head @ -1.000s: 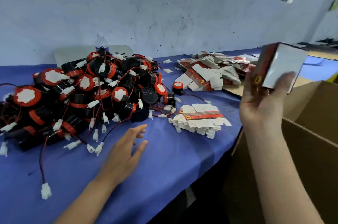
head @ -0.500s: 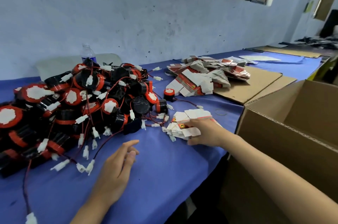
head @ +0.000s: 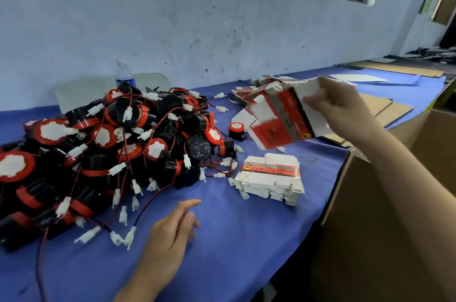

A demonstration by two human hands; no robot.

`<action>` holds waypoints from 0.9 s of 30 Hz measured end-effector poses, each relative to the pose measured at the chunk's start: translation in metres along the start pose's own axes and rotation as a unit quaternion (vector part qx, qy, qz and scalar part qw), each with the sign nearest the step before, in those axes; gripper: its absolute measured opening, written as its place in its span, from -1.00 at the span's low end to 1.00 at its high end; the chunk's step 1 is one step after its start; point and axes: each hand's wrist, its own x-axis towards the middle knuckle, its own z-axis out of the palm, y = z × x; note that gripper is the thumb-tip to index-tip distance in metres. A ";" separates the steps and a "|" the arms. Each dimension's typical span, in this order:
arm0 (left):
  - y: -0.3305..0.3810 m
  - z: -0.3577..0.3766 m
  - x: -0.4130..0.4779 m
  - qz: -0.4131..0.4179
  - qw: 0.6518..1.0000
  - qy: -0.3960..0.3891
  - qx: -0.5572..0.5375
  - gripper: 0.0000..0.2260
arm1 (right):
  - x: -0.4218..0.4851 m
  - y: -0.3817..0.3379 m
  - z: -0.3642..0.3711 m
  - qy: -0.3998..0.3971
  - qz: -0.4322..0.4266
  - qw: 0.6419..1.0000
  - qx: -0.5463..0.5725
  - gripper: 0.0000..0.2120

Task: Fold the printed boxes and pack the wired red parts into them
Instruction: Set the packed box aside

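Red printed box (head: 280, 126) gripped in raised right hand (head: 339, 104).

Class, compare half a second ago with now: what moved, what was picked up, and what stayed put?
The right hand rose from the stack of flat boxes, lifting one printed box in its grip above the table. The left hand stayed open near the pile of wired red parts, which did not move; the stack stayed too.

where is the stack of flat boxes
In the head view, the stack of flat boxes lies on the blue table, right of the pile of red parts, beside the carton.
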 end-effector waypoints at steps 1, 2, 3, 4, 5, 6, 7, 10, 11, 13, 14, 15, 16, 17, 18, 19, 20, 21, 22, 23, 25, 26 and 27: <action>0.003 0.002 0.000 0.004 1.000 0.008 -0.009 -0.70 | -0.003 -0.013 0.007 0.014 0.006 0.997 0.079 -0.85; 0.006 0.002 0.000 0.007 0.999 0.025 -0.019 -0.66 | -0.007 -0.024 0.024 0.000 0.008 0.989 0.148 -0.74; 0.010 0.002 0.000 0.009 0.998 0.047 -0.031 -0.60 | -0.015 -0.034 0.048 -0.022 0.020 0.979 0.202 -0.59; 0.013 0.001 0.001 0.008 0.996 0.068 -0.049 -0.54 | -0.026 -0.039 0.075 -0.037 0.043 0.967 0.249 -0.47; 0.014 -0.001 0.002 0.000 0.993 0.091 -0.074 -0.49 | -0.040 -0.044 0.103 -0.041 0.081 0.952 0.292 -0.42; 0.015 -0.003 0.002 -0.016 0.988 0.115 -0.105 -0.46 | -0.054 -0.045 0.128 -0.037 0.127 0.933 0.333 -0.43; 0.013 -0.006 0.003 -0.035 0.982 0.136 -0.125 -0.48 | -0.068 -0.044 0.151 -0.025 0.175 0.917 0.357 -0.47; 0.005 -0.015 0.005 -0.066 0.973 0.180 -0.132 -0.61 | -0.099 -0.027 0.191 0.013 0.234 0.924 0.303 -0.62; 0.002 -0.017 0.005 -0.073 0.970 0.188 -0.136 -0.64 | -0.105 -0.021 0.197 0.023 0.210 0.949 0.236 -0.68; -0.002 -0.019 0.007 -0.079 0.967 0.199 -0.137 -0.68 | -0.113 -0.012 0.208 0.011 0.128 0.991 0.040 -0.59; -0.003 -0.018 0.008 -0.081 0.966 0.202 -0.137 -0.72 | -0.116 -0.012 0.211 -0.016 0.097 0.995 -0.035 -0.36; -0.004 -0.018 0.009 -0.084 0.965 0.207 -0.137 -0.77 | -0.118 -0.013 0.213 -0.043 0.070 0.994 -0.079 -0.14; -0.004 -0.018 0.009 -0.087 0.963 0.212 -0.142 -0.82 | -0.119 -0.015 0.214 -0.064 0.038 0.991 -0.111 0.04; -0.004 -0.018 0.009 -0.090 0.961 0.216 -0.149 -0.85 | -0.120 -0.015 0.216 -0.089 0.006 0.987 -0.132 0.16; -0.004 -0.018 0.009 -0.092 0.959 0.217 -0.160 -0.87 | -0.121 -0.016 0.217 -0.120 -0.016 0.982 -0.144 0.23; -0.003 -0.018 0.009 -0.096 0.957 0.214 -0.173 -0.87 | -0.123 -0.018 0.217 -0.158 -0.027 0.976 -0.146 0.26; -0.002 -0.018 0.009 -0.098 0.955 0.208 -0.186 -0.87 | -0.123 -0.019 0.218 -0.197 -0.027 0.970 -0.142 0.26; -0.001 -0.018 0.008 -0.096 0.955 0.201 -0.196 -0.85 | -0.122 -0.019 0.219 -0.228 -0.025 0.964 -0.134 0.26; 0.000 -0.018 0.007 -0.092 0.956 0.194 -0.199 -0.83 | -0.122 -0.020 0.219 -0.250 -0.019 0.960 -0.123 0.25; 0.002 -0.018 0.007 -0.087 0.958 0.189 -0.200 -0.83 | -0.121 -0.021 0.217 -0.265 -0.010 0.958 -0.112 0.25; 0.005 -0.018 0.007 -0.081 0.960 0.180 -0.199 -0.85 | -0.117 -0.024 0.211 -0.272 -0.003 0.958 -0.088 0.23; 0.006 -0.017 0.007 -0.081 0.961 0.174 -0.199 -0.84 | -0.116 -0.025 0.208 -0.274 -0.004 0.958 -0.080 0.23; 0.007 -0.017 0.006 -0.085 0.960 0.171 -0.203 -0.82 | -0.115 -0.026 0.205 -0.276 -0.008 0.958 -0.074 0.22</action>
